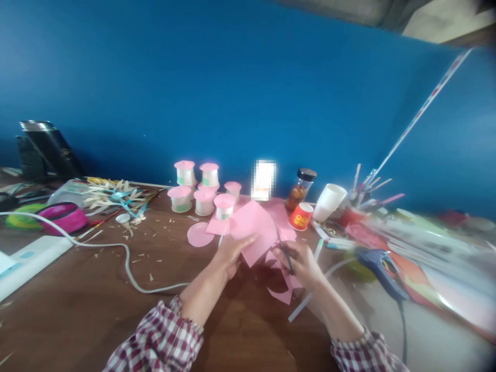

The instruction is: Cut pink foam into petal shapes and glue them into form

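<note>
1. Left hand (231,254) holds the paper (256,232), thumb on top, other fingers partly hidden
2. Right hand (301,262) grips scissors (285,253) at the paper's right side; blade opening unclear
3. Paper lies between both hands
4. Bright object (264,180) behind is pixelated; clutter (422,253) at right blurs

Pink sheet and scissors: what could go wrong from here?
The scissors in the right hand could stray off line in the pink sheet, held up by the left hand. Pink scraps below might get caught in the cut. The left forearm could snag the white cable beside it.
</note>
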Demonstrator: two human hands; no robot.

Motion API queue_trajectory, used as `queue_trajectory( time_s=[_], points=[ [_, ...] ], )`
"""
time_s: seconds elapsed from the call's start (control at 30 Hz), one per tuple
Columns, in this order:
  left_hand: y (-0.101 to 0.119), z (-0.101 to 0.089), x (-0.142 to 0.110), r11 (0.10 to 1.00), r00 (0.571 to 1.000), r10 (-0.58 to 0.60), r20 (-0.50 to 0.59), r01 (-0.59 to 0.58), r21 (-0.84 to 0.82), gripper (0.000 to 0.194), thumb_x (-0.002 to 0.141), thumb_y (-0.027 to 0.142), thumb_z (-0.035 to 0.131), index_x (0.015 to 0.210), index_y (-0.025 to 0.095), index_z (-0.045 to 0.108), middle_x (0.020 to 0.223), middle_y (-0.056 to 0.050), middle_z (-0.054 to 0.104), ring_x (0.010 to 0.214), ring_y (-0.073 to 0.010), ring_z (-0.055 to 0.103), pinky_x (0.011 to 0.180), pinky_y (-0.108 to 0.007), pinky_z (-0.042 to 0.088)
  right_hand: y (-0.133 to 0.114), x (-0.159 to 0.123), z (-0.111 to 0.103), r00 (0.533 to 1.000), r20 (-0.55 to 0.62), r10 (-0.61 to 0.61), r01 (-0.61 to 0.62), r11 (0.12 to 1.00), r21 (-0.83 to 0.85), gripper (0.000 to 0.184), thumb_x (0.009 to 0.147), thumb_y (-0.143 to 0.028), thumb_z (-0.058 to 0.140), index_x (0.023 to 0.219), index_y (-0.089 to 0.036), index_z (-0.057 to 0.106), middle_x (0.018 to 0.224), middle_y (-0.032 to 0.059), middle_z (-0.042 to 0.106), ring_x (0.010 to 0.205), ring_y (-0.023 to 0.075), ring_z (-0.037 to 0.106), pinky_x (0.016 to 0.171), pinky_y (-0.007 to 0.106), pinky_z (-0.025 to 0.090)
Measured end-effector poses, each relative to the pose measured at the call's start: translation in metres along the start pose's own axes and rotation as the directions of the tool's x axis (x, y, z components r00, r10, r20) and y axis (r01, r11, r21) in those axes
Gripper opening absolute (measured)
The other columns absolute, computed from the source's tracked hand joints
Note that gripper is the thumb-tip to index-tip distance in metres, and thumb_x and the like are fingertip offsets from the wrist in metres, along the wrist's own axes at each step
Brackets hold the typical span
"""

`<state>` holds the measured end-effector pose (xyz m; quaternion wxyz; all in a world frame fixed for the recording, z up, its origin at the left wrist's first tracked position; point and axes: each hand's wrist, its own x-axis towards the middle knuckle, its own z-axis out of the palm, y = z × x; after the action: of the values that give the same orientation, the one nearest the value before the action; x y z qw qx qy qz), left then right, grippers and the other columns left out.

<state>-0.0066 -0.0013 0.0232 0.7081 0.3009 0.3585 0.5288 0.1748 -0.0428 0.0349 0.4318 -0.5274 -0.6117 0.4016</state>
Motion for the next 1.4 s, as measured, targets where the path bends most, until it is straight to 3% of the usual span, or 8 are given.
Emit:
queue_trajectory(
  time_s=[0.5,0.67,1.07,1.4],
  points=[
    [0.0027,-0.0008,-0.0005,1.0,1.0,-0.003,0.023,0.003,0.012,0.047,0.059,0.024,0.083,0.101,0.009,0.067,0.1,-0.016,0.071,0.089,-0.0288,0.068,0.073,-0.037,0.057,0.0029,0.0021,-0.0009,1.0,0.0,0.007,-0.007,1.0,-0.006,0.033,0.072,-0.045,0.07,0.08,-0.014,0.065,0.043,-0.0061,0.05,0.036,0.0105,0.047,0.036,0.022,0.04],
    [0.0043,-0.0024,0.0005,0.997,1.0,0.003,0.001,-0.003,0.08,0.046,0.056,0.025,0.085,0.095,0.006,0.069,0.094,-0.017,0.072,0.084,-0.0291,0.069,0.075,-0.039,0.056,0.0024,0.003,-0.002,0.999,0.023,0.038,-0.038,0.999,-0.007,0.033,0.07,-0.044,0.071,0.082,-0.014,0.065,0.044,-0.0055,0.051,0.036,0.0112,0.049,0.036,0.022,0.039],
    [0.0004,-0.0086,0.0051,0.984,0.997,0.038,0.071,-0.05,0.172,0.05,0.059,0.028,0.083,0.102,0.006,0.066,0.101,-0.019,0.07,0.091,-0.0321,0.067,0.082,-0.043,0.053,0.0004,0.0017,-0.0043,0.999,0.054,-0.006,0.006,1.0,-0.005,0.03,0.073,-0.044,0.069,0.073,-0.016,0.06,0.049,-0.0035,0.055,0.041,0.0108,0.051,0.039,0.021,0.04],
    [0.0043,-0.0077,0.0031,0.989,0.998,-0.02,0.054,0.012,0.146,0.048,0.058,0.026,0.084,0.098,0.006,0.067,0.097,-0.019,0.071,0.089,-0.0319,0.067,0.08,-0.044,0.054,-0.0013,0.0022,-0.0051,0.998,0.062,0.009,-0.009,1.0,-0.003,0.031,0.072,-0.044,0.071,0.069,-0.016,0.059,0.048,-0.0044,0.05,0.041,0.0102,0.048,0.039,0.021,0.041]
  ],
)
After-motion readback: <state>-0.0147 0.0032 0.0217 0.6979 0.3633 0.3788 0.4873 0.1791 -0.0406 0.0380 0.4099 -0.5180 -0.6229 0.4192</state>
